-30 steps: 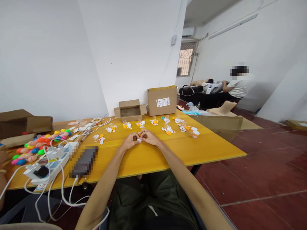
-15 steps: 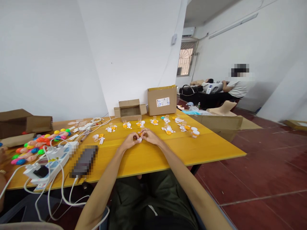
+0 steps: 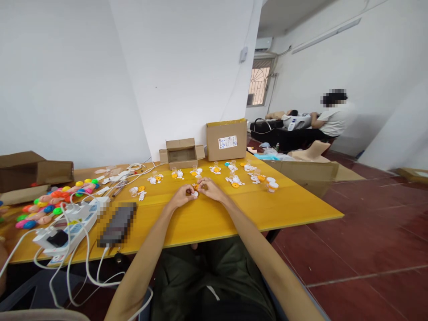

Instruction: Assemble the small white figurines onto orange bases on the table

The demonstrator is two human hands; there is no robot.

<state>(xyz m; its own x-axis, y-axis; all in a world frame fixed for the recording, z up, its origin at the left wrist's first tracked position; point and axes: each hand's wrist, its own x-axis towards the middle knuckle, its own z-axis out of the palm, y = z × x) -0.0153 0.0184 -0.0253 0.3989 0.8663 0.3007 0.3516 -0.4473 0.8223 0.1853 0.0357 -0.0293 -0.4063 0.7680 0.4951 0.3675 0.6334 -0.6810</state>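
My left hand (image 3: 181, 197) is closed in a pinch on a small round white plastic part (image 3: 195, 195) low over the yellow table (image 3: 214, 223). From the other side my right hand (image 3: 210, 189) has its fingers curled and its fingertips at the same part. The fingers hide some of it. Just behind the fingertips lies an orange piece (image 3: 195, 187), partly covered. Beyond the hands, small sets of clear cups, white pieces and orange rings lie in groups, such as the orange ring (image 3: 235, 184). Two white-lidded jars (image 3: 272, 186) stand to the right.
An open carton (image 3: 182, 154) and a closed carton (image 3: 226, 140) stand at the back. On the left lie a power strip (image 3: 75, 227) with white cables, a blurred dark device (image 3: 117, 225) and colourful toys (image 3: 53, 203). A person (image 3: 332, 118) sits far right.
The white part has turned between my fingers and now shows a rounder face. My hands stay in nearly the same place. At the far left, another person's hand has shifted slightly.
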